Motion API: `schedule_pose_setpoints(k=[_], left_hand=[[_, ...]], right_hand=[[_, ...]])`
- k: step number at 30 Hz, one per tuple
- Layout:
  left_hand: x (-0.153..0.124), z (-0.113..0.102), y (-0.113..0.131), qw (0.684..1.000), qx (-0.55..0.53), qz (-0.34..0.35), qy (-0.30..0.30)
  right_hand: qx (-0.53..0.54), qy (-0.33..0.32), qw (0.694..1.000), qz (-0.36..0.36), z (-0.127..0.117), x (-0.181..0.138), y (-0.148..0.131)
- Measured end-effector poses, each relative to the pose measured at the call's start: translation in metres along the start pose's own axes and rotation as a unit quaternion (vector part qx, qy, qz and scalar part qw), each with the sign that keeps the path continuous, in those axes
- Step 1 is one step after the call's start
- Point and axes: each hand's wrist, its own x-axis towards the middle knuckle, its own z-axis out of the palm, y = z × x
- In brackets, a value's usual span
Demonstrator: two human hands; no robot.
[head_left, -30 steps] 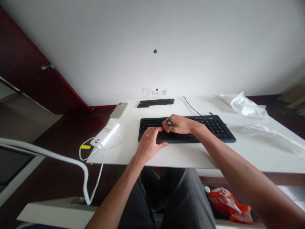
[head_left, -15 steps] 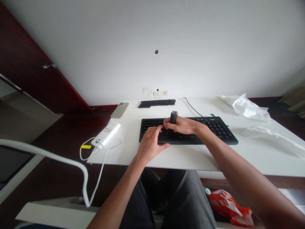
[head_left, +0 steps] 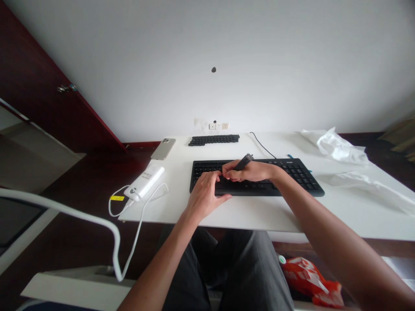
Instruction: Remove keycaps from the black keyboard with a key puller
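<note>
A black keyboard (head_left: 303, 180) lies across the middle of the white table, several keys bare of caps on its left half, partly hidden by my hands. My right hand (head_left: 249, 172) is closed round a dark keycap puller (head_left: 244, 162), whose handle tilts up to the right; its lower end is hidden by my fingers over the keys. Beside it, my left hand (head_left: 204, 192) rests on the keyboard's left part, thumb stretched out along the front edge and fingers bent, their tips near my right fingers. Rows of loose black keycaps (head_left: 214, 140) are laid out behind the keyboard.
A phone (head_left: 164, 149) and a white power bank (head_left: 144, 183) with a cable lie at the left of the table (head_left: 253, 214). Crumpled white plastic bags (head_left: 340, 147) lie at the right. A red bag (head_left: 304, 276) sits below the table.
The keycap puller has tipped over from nearly upright to leaning right, as my right hand turned. My left hand has stayed in place.
</note>
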Motion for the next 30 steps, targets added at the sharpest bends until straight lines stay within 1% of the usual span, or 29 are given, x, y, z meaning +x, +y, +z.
schedule_pose_setpoints(k=[5,12,14,17,19,22,27,30], left_hand=[[0.0,-0.001,0.0,1.0,0.008,0.001,-0.005],[-0.002,0.0,-0.001,0.999,0.041,0.007,-0.001],[-0.003,0.001,-0.001,0.999,0.044,0.008,0.0],[-0.003,0.001,-0.002,0.999,0.046,0.011,0.001],[-0.003,0.001,-0.003,0.999,0.049,0.013,-0.002],[-0.002,0.001,-0.004,0.999,0.05,0.016,-0.008],[-0.001,0.001,-0.005,0.998,0.055,0.024,-0.019],[0.0,0.001,-0.005,0.998,0.061,0.025,-0.021]], right_hand=[[0.037,-0.047,0.998,-0.006,-0.008,-0.002,0.006],[0.005,-0.027,0.999,0.023,-0.015,-0.004,0.006],[-0.013,-0.008,0.999,0.048,-0.016,-0.004,0.01],[-0.056,0.053,0.992,0.101,-0.018,-0.003,0.018],[-0.073,0.072,0.988,0.113,-0.02,-0.002,0.023],[-0.081,0.074,0.991,0.082,-0.02,-0.001,0.023],[-0.158,0.126,0.979,0.0,-0.017,0.0,0.017],[-0.182,0.113,0.976,-0.031,-0.014,0.0,0.014]])
